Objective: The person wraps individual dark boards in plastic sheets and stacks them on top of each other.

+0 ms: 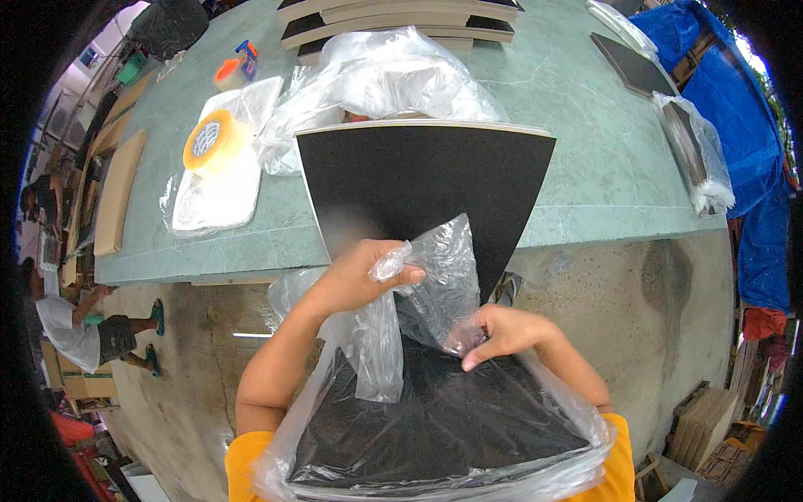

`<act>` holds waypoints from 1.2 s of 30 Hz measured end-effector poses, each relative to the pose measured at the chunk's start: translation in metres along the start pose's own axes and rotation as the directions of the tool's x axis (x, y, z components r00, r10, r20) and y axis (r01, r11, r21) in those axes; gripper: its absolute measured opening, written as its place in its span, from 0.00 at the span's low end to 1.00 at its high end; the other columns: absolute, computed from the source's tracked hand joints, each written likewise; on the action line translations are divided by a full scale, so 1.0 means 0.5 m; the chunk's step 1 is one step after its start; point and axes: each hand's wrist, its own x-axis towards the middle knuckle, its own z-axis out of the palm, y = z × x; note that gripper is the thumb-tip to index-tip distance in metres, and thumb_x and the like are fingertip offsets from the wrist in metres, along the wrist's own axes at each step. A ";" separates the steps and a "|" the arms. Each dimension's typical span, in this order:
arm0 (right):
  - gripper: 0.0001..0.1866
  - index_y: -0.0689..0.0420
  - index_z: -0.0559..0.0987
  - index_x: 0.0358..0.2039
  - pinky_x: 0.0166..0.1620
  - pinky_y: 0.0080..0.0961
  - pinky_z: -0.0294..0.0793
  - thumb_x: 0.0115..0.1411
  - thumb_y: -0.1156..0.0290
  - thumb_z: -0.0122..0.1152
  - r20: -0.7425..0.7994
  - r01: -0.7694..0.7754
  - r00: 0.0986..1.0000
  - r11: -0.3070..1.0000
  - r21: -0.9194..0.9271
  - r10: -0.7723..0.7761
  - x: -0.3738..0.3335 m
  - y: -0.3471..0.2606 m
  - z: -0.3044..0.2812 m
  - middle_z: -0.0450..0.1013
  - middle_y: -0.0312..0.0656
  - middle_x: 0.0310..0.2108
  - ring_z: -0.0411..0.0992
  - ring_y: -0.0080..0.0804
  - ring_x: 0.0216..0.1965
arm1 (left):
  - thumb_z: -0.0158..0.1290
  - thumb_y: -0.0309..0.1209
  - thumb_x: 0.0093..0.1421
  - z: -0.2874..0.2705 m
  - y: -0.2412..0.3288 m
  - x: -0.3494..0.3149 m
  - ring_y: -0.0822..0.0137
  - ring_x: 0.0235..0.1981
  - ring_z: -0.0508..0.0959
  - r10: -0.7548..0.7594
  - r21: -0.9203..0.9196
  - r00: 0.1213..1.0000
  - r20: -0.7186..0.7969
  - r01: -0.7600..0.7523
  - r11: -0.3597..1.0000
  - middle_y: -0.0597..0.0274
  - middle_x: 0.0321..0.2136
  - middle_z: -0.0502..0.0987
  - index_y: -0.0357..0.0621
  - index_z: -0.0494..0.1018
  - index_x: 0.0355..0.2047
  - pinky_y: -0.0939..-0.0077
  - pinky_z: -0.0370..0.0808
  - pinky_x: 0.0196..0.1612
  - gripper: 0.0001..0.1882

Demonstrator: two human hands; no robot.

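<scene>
Close to my body is a black panel (418, 427) inside a clear plastic bag (381, 368). My left hand (365, 274) is closed on a gathered part of the bag's loose end, raised above the panel. Lower and to the right, my right hand (508, 332) pinches the same plastic near the panel's upper edge. Its fingers show partly through the film. Just beyond both hands, a bare black board (427, 180) with a pale top edge stands at the table's near edge. My left hand overlaps its lower left part.
On the green table (577, 159) are crumpled clear plastic (393, 75), a yellowish tape roll (209, 142) on flat plastic bags (222, 197), an orange tape dispenser (230, 74) and stacked boards (401, 18). A wrapped panel (694, 155) lies right. A person (71, 335) is at far left.
</scene>
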 end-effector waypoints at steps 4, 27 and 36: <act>0.12 0.61 0.76 0.28 0.30 0.18 0.66 0.46 0.66 0.63 -0.394 0.186 0.910 0.975 0.118 -0.126 0.006 -0.039 -0.026 0.72 0.35 0.23 0.67 0.19 0.26 | 0.55 0.39 0.48 0.015 -0.010 -0.005 0.74 0.22 0.69 0.054 0.054 0.991 -0.120 -0.048 0.997 0.63 0.18 0.71 0.38 0.70 0.27 0.79 0.66 0.27 0.15; 0.10 0.63 0.71 0.25 0.33 0.21 0.65 0.49 0.69 0.57 -0.613 0.433 0.742 0.892 0.132 -0.270 -0.009 -0.037 -0.037 0.69 0.37 0.26 0.66 0.23 0.27 | 0.55 0.32 0.44 -0.084 0.025 -0.101 0.58 0.29 0.73 0.455 0.420 0.351 -0.818 -0.176 0.891 0.53 0.25 0.72 0.40 0.69 0.30 0.70 0.69 0.34 0.13; 0.13 0.62 0.70 0.24 0.49 0.27 0.58 0.48 0.65 0.57 -0.635 0.511 0.353 0.710 -0.484 -0.687 0.000 -0.181 -0.008 0.66 0.47 0.39 0.62 0.33 0.44 | 0.48 0.24 0.37 0.048 0.088 -0.039 0.46 0.26 0.70 0.590 0.147 0.666 -0.457 -0.597 0.788 0.46 0.20 0.68 0.36 0.67 0.25 0.59 0.66 0.28 0.11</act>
